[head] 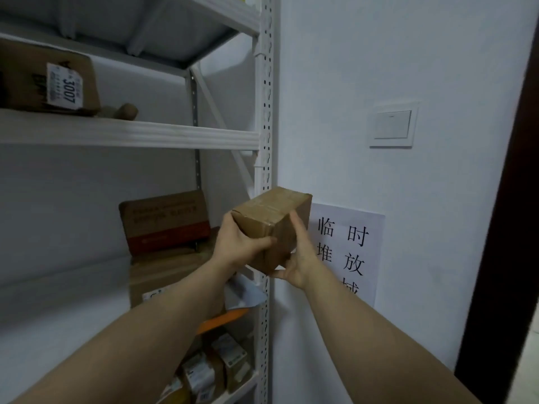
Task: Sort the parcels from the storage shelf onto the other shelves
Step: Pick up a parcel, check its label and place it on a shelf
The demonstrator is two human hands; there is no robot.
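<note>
One small parcel (269, 217), two hands clasping it: left grip (240, 243) curled round its left side, right grip (300, 255) on the right, beside the shelf post (266, 112); one 3007 box (49, 80) far left.

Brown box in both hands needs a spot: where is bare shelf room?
Upper shelf: bare between the small roll beside the 3007 parcel and the post. Middle shelf: bare left of stacked cartons. Lowest parcels crowded.

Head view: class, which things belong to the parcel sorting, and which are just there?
Job: cardboard parcel held by left hand and right hand; 3007 parcel; red-banded box; shelf rack.
Just there: light switch; door frame.
</note>
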